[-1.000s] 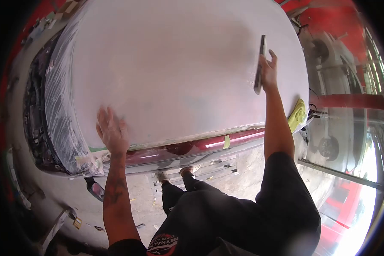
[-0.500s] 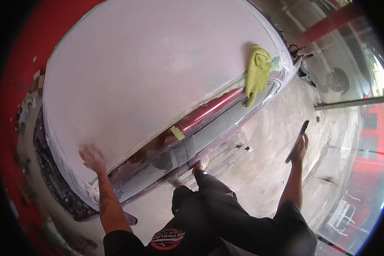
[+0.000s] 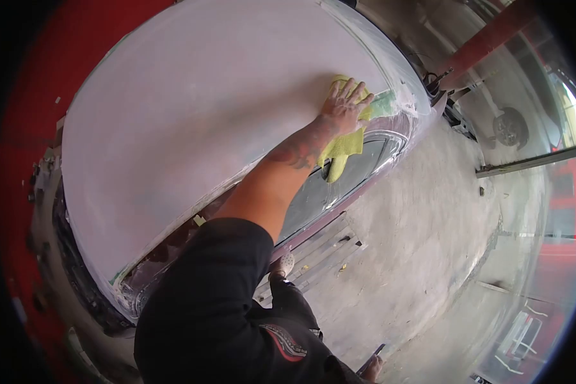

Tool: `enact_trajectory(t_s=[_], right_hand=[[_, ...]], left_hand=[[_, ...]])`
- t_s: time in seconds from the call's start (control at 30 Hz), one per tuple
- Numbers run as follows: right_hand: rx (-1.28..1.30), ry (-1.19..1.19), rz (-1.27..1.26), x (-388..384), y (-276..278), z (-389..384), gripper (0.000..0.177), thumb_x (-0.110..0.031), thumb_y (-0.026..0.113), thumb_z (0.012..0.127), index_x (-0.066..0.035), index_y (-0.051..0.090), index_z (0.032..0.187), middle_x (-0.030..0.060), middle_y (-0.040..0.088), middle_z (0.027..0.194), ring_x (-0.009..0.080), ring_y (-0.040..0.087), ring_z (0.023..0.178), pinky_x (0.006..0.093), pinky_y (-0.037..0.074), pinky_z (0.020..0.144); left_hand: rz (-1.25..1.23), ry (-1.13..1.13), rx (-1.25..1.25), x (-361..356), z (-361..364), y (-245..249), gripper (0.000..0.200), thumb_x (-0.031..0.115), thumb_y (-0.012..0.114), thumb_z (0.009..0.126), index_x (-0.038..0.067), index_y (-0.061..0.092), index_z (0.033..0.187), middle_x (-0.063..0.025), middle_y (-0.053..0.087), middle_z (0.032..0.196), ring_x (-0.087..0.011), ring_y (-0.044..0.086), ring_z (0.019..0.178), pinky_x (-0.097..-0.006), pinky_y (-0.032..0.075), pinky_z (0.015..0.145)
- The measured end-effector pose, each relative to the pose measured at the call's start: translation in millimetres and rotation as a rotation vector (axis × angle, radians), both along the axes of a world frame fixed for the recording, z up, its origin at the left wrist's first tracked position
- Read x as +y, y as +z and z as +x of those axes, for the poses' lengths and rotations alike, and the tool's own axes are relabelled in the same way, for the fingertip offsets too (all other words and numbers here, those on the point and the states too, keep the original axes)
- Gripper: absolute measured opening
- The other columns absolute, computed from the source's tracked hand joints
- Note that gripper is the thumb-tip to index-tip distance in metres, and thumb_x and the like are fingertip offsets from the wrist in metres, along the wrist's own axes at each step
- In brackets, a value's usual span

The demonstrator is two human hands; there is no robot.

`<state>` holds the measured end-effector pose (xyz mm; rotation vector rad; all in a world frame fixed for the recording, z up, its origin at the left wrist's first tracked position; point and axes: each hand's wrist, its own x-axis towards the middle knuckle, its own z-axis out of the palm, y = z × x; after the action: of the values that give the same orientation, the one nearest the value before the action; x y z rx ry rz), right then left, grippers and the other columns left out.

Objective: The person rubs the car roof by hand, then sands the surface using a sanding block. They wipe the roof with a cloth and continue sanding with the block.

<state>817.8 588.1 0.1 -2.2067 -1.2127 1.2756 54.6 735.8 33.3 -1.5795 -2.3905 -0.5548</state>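
My left hand lies flat with its fingers spread on a yellow-green cloth. The cloth drapes over the edge of the car roof, which has a dull, pale pinkish surface, and its lower end hangs beside the side window. Part of the cloth is hidden beneath my palm. Low in the view, my right hand grips a thin, dark, flat pad, seen nearly edge-on and partly cut off by the frame and my clothing. That hand is away from the car.
Green masking tape and plastic sheeting run along the roof's border. My shoe is by a slatted platform beside the car. A metal beam and a wheel are at the right, with a white rack below.
My left hand has moved from the bare roof at the left across to the cloth at the right. My right hand, still holding the dark pad, has dropped towards the bottom edge.
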Motion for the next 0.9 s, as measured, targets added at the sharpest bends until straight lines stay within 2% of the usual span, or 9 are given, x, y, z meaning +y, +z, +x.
enact_trajectory(t_s=[0.03,0.07,0.2,0.4,0.5,0.57,0.67,0.73,0.9], right_hand=[[0.078,0.176,0.000,-6.4,-33.5,57.3,0.033,-0.024,0.057,0.089,-0.003,0.048,0.113,0.0011,0.048,0.082,0.0126,0.049,0.071,0.0286,0.043,0.061],[0.127,0.065,-0.056,-14.1,-68.5,112.8,0.035,-0.025,0.057,0.089,-0.004,0.047,0.115,0.0013,0.049,0.083,0.0123,0.049,0.073,0.0285,0.044,0.064],[0.008,0.142,-0.291,3.9,-43.3,98.7,0.051,-0.040,0.058,0.090,-0.010,0.047,0.130,0.0139,0.060,0.094,0.0212,0.053,0.057,0.0333,0.044,0.048],[0.268,0.090,-0.013,48.5,-27.9,36.9,0.037,-0.027,0.058,0.090,-0.005,0.047,0.118,0.0003,0.048,0.083,0.0113,0.048,0.075,0.0272,0.042,0.065],[0.226,0.232,-0.030,74.6,4.0,-16.1,0.039,-0.028,0.058,0.091,-0.009,0.046,0.123,-0.0008,0.048,0.083,0.0110,0.047,0.076,0.0261,0.041,0.065],[0.191,0.234,-0.054,85.2,-1.9,-13.3,0.040,-0.027,0.057,0.092,-0.012,0.045,0.126,-0.0012,0.048,0.084,0.0107,0.047,0.076,0.0251,0.040,0.065],[0.191,0.476,0.066,89.5,-13.1,-11.9,0.040,-0.028,0.058,0.092,-0.014,0.045,0.127,-0.0012,0.048,0.083,0.0105,0.046,0.076,0.0247,0.040,0.064],[0.188,0.400,-0.017,80.1,7.7,-37.3,0.040,-0.027,0.058,0.091,-0.014,0.045,0.126,-0.0016,0.048,0.082,0.0096,0.047,0.075,0.0236,0.040,0.064],[0.247,0.311,-0.046,60.7,-10.7,4.5,0.039,-0.025,0.058,0.091,-0.014,0.045,0.126,-0.0022,0.049,0.080,0.0088,0.047,0.070,0.0223,0.039,0.060]], left_hand=[[-0.077,0.052,-0.077,9.8,2.1,-5.5,0.067,0.048,0.060,0.087,0.019,0.040,0.144,-0.0128,0.024,0.155,-0.0353,0.019,0.144,-0.0572,0.014,0.114],[-0.155,0.104,-0.156,13.3,1.8,-12.1,0.065,0.046,0.059,0.087,0.021,0.040,0.144,-0.0119,0.024,0.156,-0.0345,0.018,0.144,-0.0570,0.014,0.114],[-0.100,0.217,-0.133,-7.7,-16.1,-55.0,0.060,0.048,0.047,0.093,0.027,0.035,0.147,-0.0073,0.020,0.158,-0.0305,0.012,0.147,-0.0581,0.004,0.116],[-0.078,0.498,-0.091,-76.0,-49.4,-39.2,0.051,0.038,0.045,0.095,0.027,0.040,0.145,-0.0072,0.025,0.156,-0.0298,0.016,0.146,-0.0637,0.004,0.113],[-0.109,0.625,-0.079,-140.9,-71.3,-26.7,0.051,0.037,0.044,0.095,0.028,0.040,0.145,-0.0063,0.026,0.156,-0.0293,0.017,0.145,-0.0647,0.004,0.112],[-0.080,0.746,-0.102,-189.8,-82.7,-20.0,0.051,0.037,0.042,0.096,0.029,0.037,0.146,-0.0064,0.025,0.156,-0.0296,0.017,0.145,-0.0646,0.005,0.112],[-0.118,0.894,-0.102,-266.2,-94.5,-16.0,0.052,0.037,0.041,0.096,0.030,0.035,0.147,-0.0065,0.023,0.157,-0.0298,0.016,0.145,-0.0644,0.005,0.112],[-0.138,0.971,-0.103,-318.2,-97.8,-14.0,0.052,0.038,0.040,0.096,0.030,0.033,0.147,-0.0065,0.023,0.157,-0.0299,0.016,0.146,-0.0642,0.006,0.112],[-0.179,1.187,-0.117,-447.8,-99.8,-16.9,0.053,0.041,0.037,0.097,0.029,0.030,0.149,-0.0065,0.022,0.157,-0.0308,0.017,0.145,-0.0656,0.007,0.112]])
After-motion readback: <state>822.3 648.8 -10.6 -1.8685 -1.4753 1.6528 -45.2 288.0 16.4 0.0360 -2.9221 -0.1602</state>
